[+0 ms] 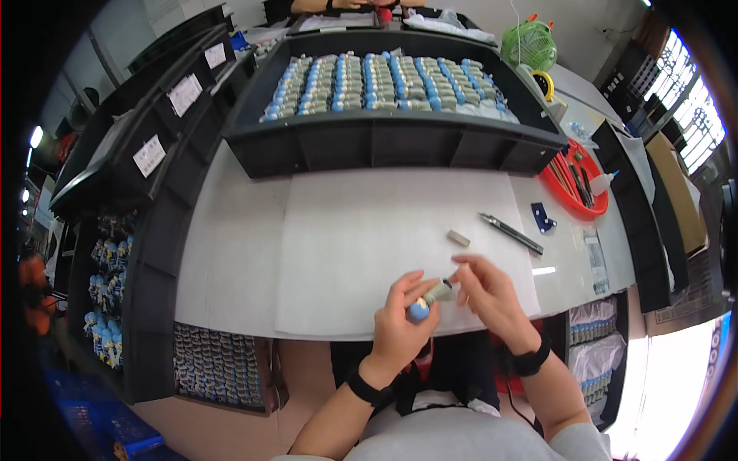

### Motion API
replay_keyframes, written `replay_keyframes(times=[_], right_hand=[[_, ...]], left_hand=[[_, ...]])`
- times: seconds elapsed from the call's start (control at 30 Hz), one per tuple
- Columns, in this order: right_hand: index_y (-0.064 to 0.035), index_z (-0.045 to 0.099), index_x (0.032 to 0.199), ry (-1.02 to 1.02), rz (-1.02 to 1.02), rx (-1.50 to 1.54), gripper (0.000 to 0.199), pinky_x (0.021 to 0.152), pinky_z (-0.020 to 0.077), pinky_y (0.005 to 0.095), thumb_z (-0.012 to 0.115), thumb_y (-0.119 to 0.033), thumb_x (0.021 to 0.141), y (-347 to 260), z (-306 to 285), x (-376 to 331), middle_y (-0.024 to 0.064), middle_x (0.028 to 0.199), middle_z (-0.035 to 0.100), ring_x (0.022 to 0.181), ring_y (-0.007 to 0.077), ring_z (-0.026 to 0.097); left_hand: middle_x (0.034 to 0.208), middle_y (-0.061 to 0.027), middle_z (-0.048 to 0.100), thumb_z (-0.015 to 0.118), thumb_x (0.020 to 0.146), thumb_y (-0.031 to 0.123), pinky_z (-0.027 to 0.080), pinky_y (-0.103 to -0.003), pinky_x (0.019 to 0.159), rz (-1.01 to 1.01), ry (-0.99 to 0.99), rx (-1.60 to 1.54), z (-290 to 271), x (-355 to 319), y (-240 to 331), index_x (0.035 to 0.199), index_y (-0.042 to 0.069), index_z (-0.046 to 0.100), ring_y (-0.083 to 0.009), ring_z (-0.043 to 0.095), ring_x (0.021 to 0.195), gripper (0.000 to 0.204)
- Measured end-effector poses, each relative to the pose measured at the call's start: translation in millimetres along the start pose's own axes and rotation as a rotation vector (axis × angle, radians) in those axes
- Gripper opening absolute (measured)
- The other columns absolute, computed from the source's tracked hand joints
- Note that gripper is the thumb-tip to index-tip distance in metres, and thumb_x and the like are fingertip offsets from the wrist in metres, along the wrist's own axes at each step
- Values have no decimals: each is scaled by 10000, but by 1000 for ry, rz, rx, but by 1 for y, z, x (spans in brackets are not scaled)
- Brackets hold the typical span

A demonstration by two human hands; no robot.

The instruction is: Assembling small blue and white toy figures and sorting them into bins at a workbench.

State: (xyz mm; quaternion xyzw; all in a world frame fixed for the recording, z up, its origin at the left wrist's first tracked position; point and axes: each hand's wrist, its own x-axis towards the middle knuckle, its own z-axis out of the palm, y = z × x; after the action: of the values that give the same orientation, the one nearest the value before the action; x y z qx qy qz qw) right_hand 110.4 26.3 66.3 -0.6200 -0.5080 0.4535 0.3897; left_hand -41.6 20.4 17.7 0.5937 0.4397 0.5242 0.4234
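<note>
My left hand (pixel 401 316) grips a small grey figurine with a blue round head (pixel 427 301), held just above the near edge of the white sheet (pixel 369 230). My right hand (pixel 484 288) touches the figurine's upper end with its fingertips. On the sheet a little beyond my right hand lies a small grey block (pixel 458 237). Further right a dark pen-like tool (pixel 511 233) rests on the sheet's edge.
A large black tray (pixel 384 142) filled with rows of several blue-and-grey figurines stands at the back. A red tray (pixel 578 184) with tools sits to the right, a green fan (pixel 530 44) behind it. Black bins (pixel 146 154) line the left; another person's hands (pixel 361 4) show at the top.
</note>
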Motion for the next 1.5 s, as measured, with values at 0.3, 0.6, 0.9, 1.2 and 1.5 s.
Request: replay_keyframes(times=[0.3, 0.6, 0.9, 1.2, 1.5], right_hand=[[28, 505, 1144, -305, -152, 584, 316, 747, 483, 251, 585, -88, 860, 12, 8, -10, 90, 1007, 576, 854, 133, 572], [-4, 437, 1197, -244, -217, 595, 431, 790, 483, 254, 615, 20, 805, 33, 11, -4, 100, 1096, 518, 944, 130, 545], [14, 475, 1044, -196, -239, 690, 270, 821, 490, 272, 578, 78, 803, 52, 14, -1, 75, 1013, 531, 943, 135, 545], [0, 461, 1094, -141, -328, 718, 385, 849, 480, 305, 613, 111, 758, 51, 11, -6, 83, 1018, 533, 958, 160, 545], [7, 443, 1127, -144, -358, 707, 427, 823, 487, 281, 632, 94, 754, 54, 14, -7, 91, 1002, 534, 914, 145, 558]], left_hand=[[1196, -122, 496, 619, 777, -34, 406, -303, 906, 119, -97, -192, -19, 7, 20, 1241, 10, 425, -199, 464, 1111, 505], [1049, -76, 597, 559, 863, 41, 445, -247, 825, -306, -62, -435, -22, 12, 17, 1129, -11, 552, -118, 552, 912, 271], [1121, -80, 572, 560, 867, 45, 445, -236, 832, -303, -71, -521, -8, 12, 10, 1235, -17, 470, -112, 540, 961, 384], [1178, -152, 537, 452, 909, 36, 460, -283, 853, -410, -56, -639, -1, 11, 7, 1222, -14, 462, -174, 557, 1010, 317], [1179, -101, 545, 419, 932, 59, 464, -252, 860, -504, -109, -656, 2, 6, 0, 1245, 14, 451, -128, 541, 1013, 318]])
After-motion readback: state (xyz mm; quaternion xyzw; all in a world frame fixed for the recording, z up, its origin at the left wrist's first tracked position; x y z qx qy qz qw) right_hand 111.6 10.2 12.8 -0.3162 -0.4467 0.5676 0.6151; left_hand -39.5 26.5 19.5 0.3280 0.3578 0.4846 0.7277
